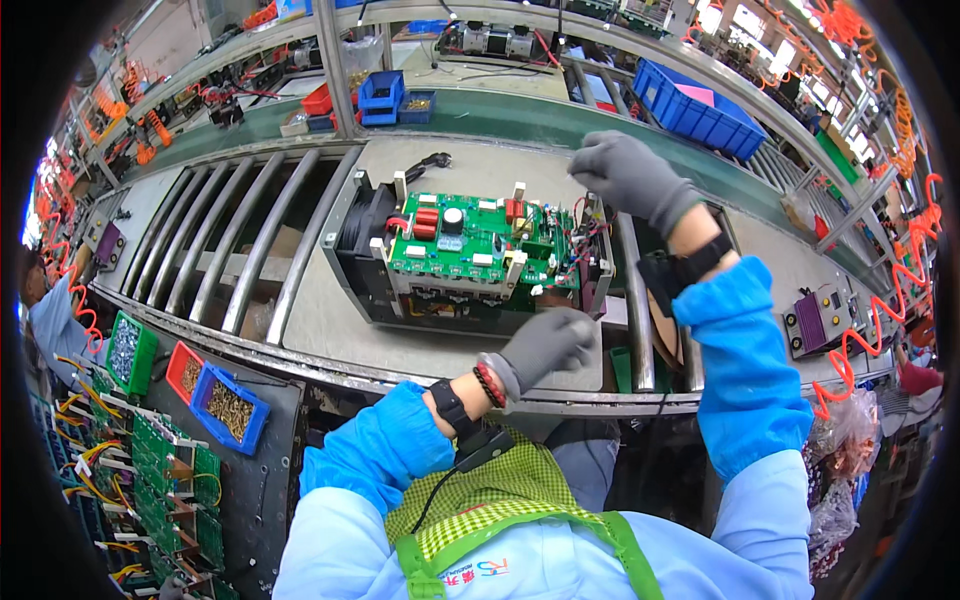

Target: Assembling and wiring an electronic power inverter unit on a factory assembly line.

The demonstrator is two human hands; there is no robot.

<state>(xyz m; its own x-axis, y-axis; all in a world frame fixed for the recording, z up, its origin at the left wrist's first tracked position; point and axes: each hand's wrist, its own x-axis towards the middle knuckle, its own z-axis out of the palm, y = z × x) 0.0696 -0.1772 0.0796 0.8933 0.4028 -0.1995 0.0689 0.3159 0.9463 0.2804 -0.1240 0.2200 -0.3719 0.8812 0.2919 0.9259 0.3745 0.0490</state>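
Note:
A box-shaped electrical unit with a black housing lies in front of me, its green circuit board (475, 240) facing up. Red and white components and several white posts stand on the board. A black fan-like end (365, 225) closes its left side, and thin wires run at its right end. My left hand (548, 350), in a grey glove, is closed just off the unit's near right corner. Beyond the far right corner, my right hand (632, 178) is raised, also gloved, with its fingers curled in. Whatever either hand may hold is hidden.
The unit rests on a pale board (310, 290) over a roller conveyor (240, 235). Blue and red screw bins (228, 408) stand at the near left, beside stacked circuit boards (165, 480). A blue crate (698, 110) sits far right; an orange coiled hose (860, 340) hangs at the right.

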